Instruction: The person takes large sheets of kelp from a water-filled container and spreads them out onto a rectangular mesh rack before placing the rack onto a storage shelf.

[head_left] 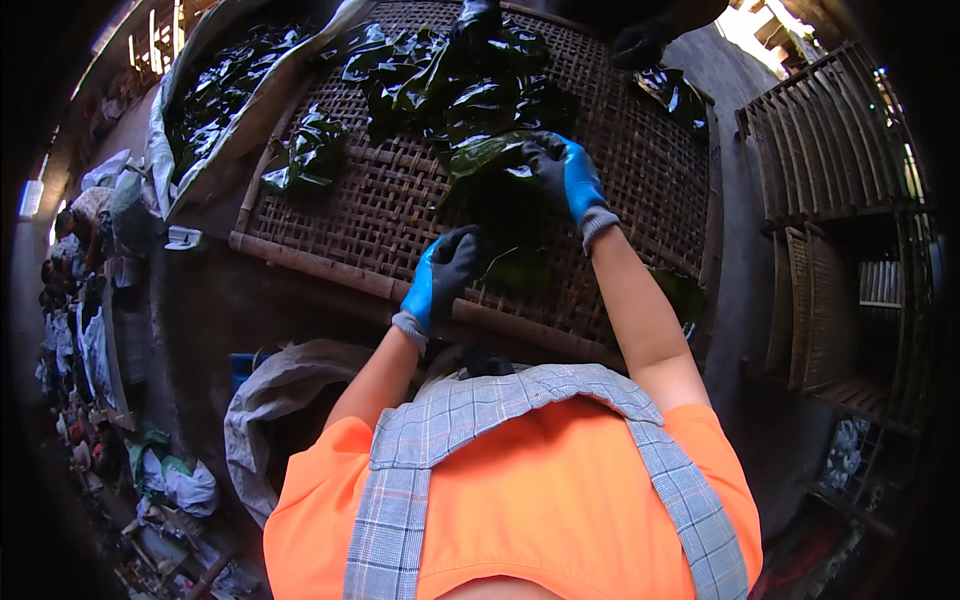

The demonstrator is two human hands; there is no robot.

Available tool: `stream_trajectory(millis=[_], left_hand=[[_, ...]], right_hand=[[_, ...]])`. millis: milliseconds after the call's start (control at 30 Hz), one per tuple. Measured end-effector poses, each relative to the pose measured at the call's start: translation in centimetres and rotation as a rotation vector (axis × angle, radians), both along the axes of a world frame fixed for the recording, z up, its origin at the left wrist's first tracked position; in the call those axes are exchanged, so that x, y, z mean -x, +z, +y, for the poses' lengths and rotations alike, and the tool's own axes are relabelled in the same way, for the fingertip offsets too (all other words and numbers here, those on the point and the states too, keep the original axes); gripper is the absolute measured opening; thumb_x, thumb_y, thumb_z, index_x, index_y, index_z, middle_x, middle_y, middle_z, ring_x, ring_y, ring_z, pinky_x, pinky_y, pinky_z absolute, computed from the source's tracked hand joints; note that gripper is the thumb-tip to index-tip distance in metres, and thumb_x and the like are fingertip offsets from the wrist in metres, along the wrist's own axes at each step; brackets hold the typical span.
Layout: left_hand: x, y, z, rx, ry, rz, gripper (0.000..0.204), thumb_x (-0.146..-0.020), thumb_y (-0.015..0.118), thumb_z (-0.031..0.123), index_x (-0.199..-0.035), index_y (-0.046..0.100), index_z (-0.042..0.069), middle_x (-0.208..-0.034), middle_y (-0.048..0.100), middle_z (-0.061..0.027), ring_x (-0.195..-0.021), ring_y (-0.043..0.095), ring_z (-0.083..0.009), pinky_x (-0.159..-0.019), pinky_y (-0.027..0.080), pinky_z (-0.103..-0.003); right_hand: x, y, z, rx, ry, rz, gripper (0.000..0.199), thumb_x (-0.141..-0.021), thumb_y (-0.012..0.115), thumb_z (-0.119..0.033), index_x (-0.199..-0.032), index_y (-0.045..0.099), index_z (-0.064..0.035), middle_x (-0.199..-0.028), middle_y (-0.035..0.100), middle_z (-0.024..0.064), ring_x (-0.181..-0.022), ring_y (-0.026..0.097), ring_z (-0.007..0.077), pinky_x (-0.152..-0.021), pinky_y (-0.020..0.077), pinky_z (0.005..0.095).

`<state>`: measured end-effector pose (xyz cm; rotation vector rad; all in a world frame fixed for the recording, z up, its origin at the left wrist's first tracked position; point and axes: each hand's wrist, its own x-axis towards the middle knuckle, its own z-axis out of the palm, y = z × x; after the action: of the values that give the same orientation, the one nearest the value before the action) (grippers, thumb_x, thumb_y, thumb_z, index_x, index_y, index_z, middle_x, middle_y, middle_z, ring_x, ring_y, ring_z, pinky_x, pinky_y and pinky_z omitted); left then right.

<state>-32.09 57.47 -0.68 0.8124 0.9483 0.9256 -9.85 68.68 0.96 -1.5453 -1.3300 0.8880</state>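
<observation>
A big, dark green, glossy leaf-like sheet [490,158] is stretched between my gloved hands above a woven bamboo rack [375,215]. My right hand [568,178], in a blue and black glove, pinches its far upper edge. Nearer to me, my left hand [443,272], gloved alike, has its fingers closed at the sheet's near left edge. The lower part of the sheet is in shadow, so its outline is hard to make out. Beyond it lies a pile of similar sheets [400,75], with a smaller clump [312,150] to the left.
Across the rack, another person's dark-gloved hands [640,45] reach in. A pale open sack [160,150] full of dark sheets stands at far left, and another sack [265,400] by my left arm. Slatted wooden shelving [815,140] is at right; bags [185,488] clutter the left.
</observation>
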Motion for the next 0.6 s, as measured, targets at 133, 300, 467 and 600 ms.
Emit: stream_trajectory(millis=[133, 300, 467, 600], left_hand=[[-1.5, 5.6, 2.7, 0.202, -0.185, -0.382, 0.045, -0.096, 0.048, 0.030, -0.134, 0.040, 0.007, -0.126, 0.052, -0.0104, -0.112, 0.052, -0.0215, -0.093, 0.045, -0.038], [-4.7, 3.4, 5.4, 0.016, -0.290, -0.774, 0.051, -0.095, 0.044, 0.037, -0.137, 0.034, 0.009, -0.132, 0.047, -0.0103, -0.120, 0.046, -0.0247, -0.103, 0.037, -0.044], [-6.8, 4.0, 4.4, 0.126, -0.278, -0.808, 0.049, -0.097, 0.040, 0.040, -0.135, 0.039, 0.009, -0.124, 0.055, -0.0089, -0.112, 0.053, -0.0224, -0.100, 0.040, -0.038], [-9.5, 3.0, 3.3, -0.469, -0.180, -0.159, 0.053, -0.096, 0.038, 0.045, -0.134, 0.041, 0.008, -0.125, 0.054, -0.0098, -0.113, 0.052, -0.0244, -0.100, 0.040, -0.039]], right_hand=[[1.3, 7.3, -2.6, 0.027, 0.079, 0.446, 0.031, -0.084, 0.058, 0.000, -0.116, 0.060, -0.0019, -0.098, 0.067, 0.0057, -0.085, 0.059, 0.0089, -0.077, 0.0486, 0.0238], [-2.7, 5.3, -7.0, 0.273, 0.469, 1.210, 0.048, -0.083, 0.057, 0.006, -0.130, 0.047, 0.0007, -0.112, 0.061, 0.0100, -0.095, 0.059, 0.0141, -0.084, 0.0477, 0.0252], [1.0, 5.7, -12.5, -0.132, 0.001, -0.019, 0.047, -0.081, 0.067, -0.010, -0.125, 0.051, -0.0035, -0.116, 0.060, 0.0178, -0.105, 0.060, 0.0269, -0.089, 0.0469, 0.0340], [1.3, 6.8, -13.9, -0.466, -0.303, -0.738, 0.041, -0.079, 0.066, -0.010, -0.119, 0.057, -0.0041, -0.106, 0.063, 0.0166, -0.096, 0.061, 0.0341, -0.083, 0.0509, 0.0367]])
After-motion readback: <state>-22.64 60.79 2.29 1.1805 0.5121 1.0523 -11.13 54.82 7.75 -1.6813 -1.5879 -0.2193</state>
